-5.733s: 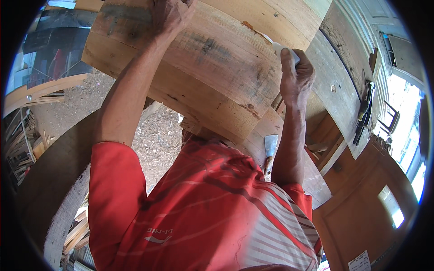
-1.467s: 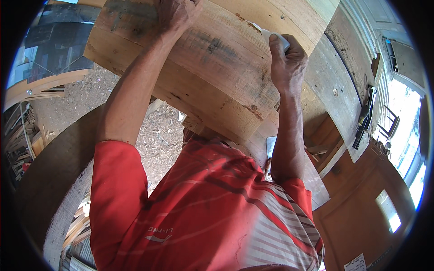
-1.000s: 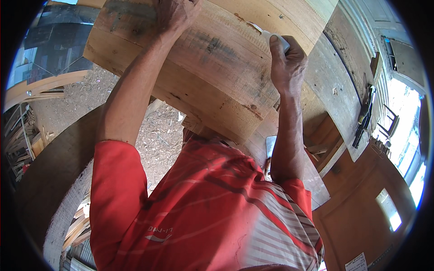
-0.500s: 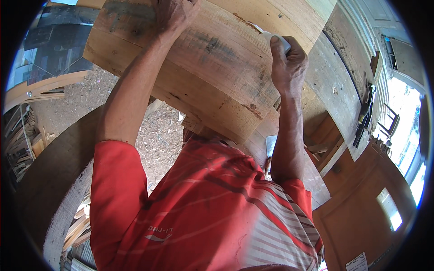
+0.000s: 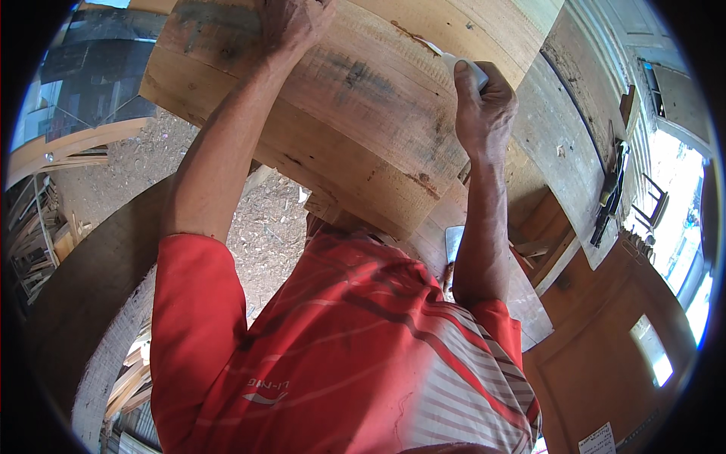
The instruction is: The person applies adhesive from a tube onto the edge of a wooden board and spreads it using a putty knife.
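My right hand (image 5: pixel 488 102) is closed round a white tool with a narrow tapered tip (image 5: pixel 448 59). Its thumb lies along the rounded end, and I cannot make out the tool's exact kind. The tip meets a brown streak along a joint in the wide wooden panel (image 5: pixel 363 113), which is made of several planks with dark stains. My left hand (image 5: pixel 299 23) rests on the panel at the top edge of the view. Its fingertips are cut off by the frame, so whether it holds anything is hidden.
A small flat blade-like piece (image 5: pixel 454 244) lies on a board beside my right forearm. Further right, a long dark tool (image 5: pixel 607 198) rests on a grey plank (image 5: pixel 560 144). Wood offcuts (image 5: pixel 34 242) are piled at the left, and shavings cover the ground (image 5: pixel 265 234).
My right hand and the white tool have shifted very slightly to the right. The left hand and the panel look the same.
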Tool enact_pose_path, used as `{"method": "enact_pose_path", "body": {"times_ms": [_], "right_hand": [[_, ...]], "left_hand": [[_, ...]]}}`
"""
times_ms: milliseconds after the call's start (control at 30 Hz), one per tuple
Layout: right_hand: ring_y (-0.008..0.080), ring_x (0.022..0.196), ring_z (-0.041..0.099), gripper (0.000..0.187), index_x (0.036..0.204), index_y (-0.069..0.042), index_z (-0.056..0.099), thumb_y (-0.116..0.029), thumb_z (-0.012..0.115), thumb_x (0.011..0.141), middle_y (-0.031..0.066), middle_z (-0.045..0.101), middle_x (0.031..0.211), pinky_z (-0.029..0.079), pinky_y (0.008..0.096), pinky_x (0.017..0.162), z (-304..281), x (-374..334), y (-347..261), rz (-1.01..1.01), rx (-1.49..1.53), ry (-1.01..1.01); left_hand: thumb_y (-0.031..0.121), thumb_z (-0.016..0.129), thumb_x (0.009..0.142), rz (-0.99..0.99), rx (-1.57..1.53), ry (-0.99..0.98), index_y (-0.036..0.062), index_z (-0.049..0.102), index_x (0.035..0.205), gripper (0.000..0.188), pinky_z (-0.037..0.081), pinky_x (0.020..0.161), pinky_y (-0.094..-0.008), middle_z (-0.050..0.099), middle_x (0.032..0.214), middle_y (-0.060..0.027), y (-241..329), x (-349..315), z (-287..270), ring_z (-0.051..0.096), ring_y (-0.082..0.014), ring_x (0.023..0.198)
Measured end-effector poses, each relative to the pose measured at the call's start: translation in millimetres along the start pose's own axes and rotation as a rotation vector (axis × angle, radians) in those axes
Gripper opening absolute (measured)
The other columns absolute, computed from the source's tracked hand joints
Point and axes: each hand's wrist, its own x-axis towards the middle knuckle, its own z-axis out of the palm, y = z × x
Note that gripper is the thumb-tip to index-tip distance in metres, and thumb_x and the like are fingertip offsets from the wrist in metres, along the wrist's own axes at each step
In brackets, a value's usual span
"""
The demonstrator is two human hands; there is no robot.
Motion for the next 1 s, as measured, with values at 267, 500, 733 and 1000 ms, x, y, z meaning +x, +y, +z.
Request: {"method": "enact_pose_path", "body": {"times_ms": [267,500,733,1000], "right_hand": [[0.0091,0.063,0.054,0.034,0.092,0.0,0.072,-0.032,0.068,0.1,-0.0002,0.06,0.066,0.044,0.0293,0.058,-5.4,-3.6,0.5,0.011,0.149,0.03],[0.0057,0.058,0.048,0.033,0.098,-0.001,0.074,-0.034,0.068,0.1,-0.002,0.057,0.067,0.037,0.0258,0.053,-44.0,-48.2,1.6,0.189,0.451,-0.004],[0.004,0.055,0.045,0.03,0.101,-0.003,0.072,-0.032,0.067,0.102,-0.0034,0.055,0.067,0.034,0.0236,0.05,-73.0,-153.7,11.3,0.306,0.57,0.075],[0.0032,0.054,0.042,0.027,0.1,-0.003,0.073,-0.03,0.067,0.103,-0.005,0.051,0.065,0.032,0.0245,0.049,-36.5,-246.4,17.9,0.437,0.713,0.162]], "left_hand": [[0.028,0.071,0.094,0.016,0.002,0.012,0.0028,0.064,0.125,0.04,0.042,0.107,-0.053,0.061,0.132,-0.0185,-1.4,2.0,-0.4,0.055,-0.038,0.125],[0.03,0.071,0.094,0.012,0.023,0.006,0.004,0.065,0.123,0.039,0.043,0.107,-0.0518,0.063,0.131,-0.0177,-6.7,0.5,6.6,0.056,-0.0382,0.125],[0.033,0.071,0.095,0.031,0.101,0.051,0.0055,0.065,0.125,0.041,0.044,0.107,-0.0508,0.063,0.13,-0.0185,-24.0,-2.8,11.9,0.056,-0.0395,0.125],[0.043,0.069,0.098,-0.294,-0.463,0.023,0.0059,0.054,0.145,0.061,0.042,0.114,-0.0483,0.059,0.144,-0.0225,-10.9,-23.1,-25.5,0.054,-0.0386,0.134]]}}
